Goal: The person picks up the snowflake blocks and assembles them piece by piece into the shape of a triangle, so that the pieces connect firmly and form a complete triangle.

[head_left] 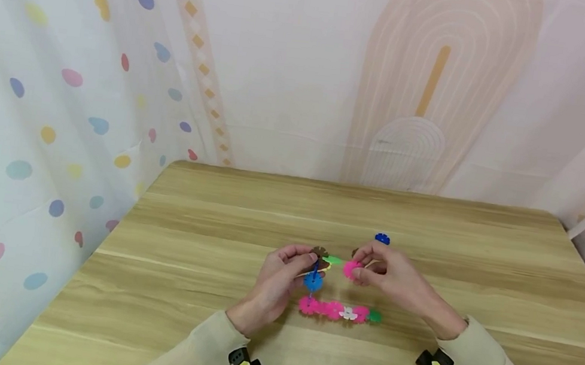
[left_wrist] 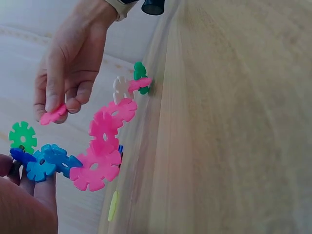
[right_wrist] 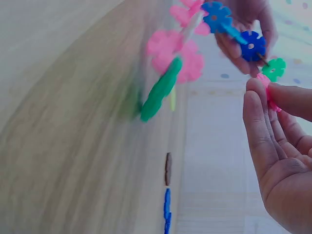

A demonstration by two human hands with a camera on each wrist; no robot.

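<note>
Above the middle of the wooden table (head_left: 429,222) your left hand (head_left: 275,283) pinches the upper end of the snowflake-disc chain (head_left: 334,309), fingers curled on the blue discs while its pink lower run trails onto the tabletop. Your right hand (head_left: 395,278) pinches one loose pink disc (head_left: 352,269) between thumb and fingertips, just beside the chain's green disc (head_left: 334,260). These look light, thin, stiff plastic, so hold them by the rim; one chain, one pink disc, and one stray blue disc (head_left: 382,238) lying beyond.

Pink disc (head_left: 352,269) — wood-grain table (head_left: 479,258).
</note>
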